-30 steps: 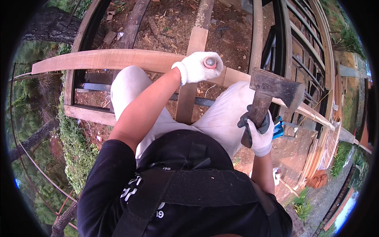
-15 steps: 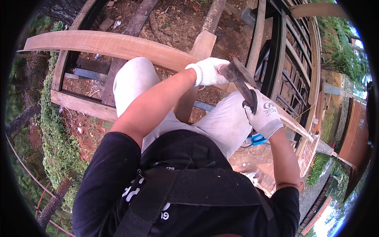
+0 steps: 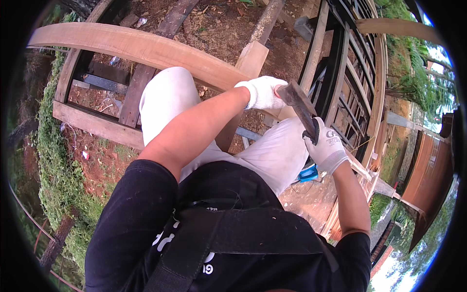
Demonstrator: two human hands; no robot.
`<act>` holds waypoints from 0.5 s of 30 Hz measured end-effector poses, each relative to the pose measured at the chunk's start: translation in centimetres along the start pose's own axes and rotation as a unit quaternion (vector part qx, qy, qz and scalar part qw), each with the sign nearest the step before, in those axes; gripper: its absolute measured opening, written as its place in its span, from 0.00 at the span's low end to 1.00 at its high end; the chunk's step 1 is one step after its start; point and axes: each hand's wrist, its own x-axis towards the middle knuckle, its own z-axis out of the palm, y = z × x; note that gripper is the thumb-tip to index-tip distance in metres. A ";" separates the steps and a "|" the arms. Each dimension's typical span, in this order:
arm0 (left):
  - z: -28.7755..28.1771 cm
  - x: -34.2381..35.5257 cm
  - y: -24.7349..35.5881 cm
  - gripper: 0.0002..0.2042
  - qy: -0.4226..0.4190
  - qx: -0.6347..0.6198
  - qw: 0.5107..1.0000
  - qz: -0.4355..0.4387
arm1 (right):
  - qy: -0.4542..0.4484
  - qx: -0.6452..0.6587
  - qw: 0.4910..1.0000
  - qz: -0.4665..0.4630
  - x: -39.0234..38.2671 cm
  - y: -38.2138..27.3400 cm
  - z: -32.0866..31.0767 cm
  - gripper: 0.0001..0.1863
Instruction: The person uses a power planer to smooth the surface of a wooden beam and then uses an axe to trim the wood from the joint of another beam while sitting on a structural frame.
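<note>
My right hand (image 3: 325, 148), in a white glove with dark fingertips, is closed round the handle of a hammer (image 3: 305, 117). Its dark, worn head is raised right beside my left hand (image 3: 265, 92). That hand wears a white knitted glove and is closed over a long pale timber beam (image 3: 131, 46). A bit of bare fingertip shows beside the hammer head, which hides what the fingers hold, if anything. The beam runs from the far left, under my left hand, toward the lower right.
A short wood block (image 3: 253, 57) lies across beyond the beam. Dark framing timbers (image 3: 335, 73) stand at the right. A blue power tool (image 3: 308, 173) sits low by my right leg. Reddish soil with wood chips (image 3: 219, 29) shows between the timbers.
The hammer has turned a little, its head staying close to my left hand. Both hands have shifted slightly in view, as has the whole scene.
</note>
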 end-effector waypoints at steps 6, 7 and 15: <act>0.1 0.0 -0.4 0.12 0.018 -0.015 1.000 -0.009 | 0.216 0.390 0.890 -0.099 -3.9 -0.2 -5.6 0.23; 0.2 0.1 -0.6 0.12 0.021 -0.023 0.999 -0.014 | 0.231 0.523 0.812 -0.117 -4.7 -0.8 -7.6 0.25; -0.3 -0.1 -0.7 0.11 0.018 -0.043 0.999 0.002 | -0.022 0.122 0.992 0.006 0.6 0.3 -0.3 0.22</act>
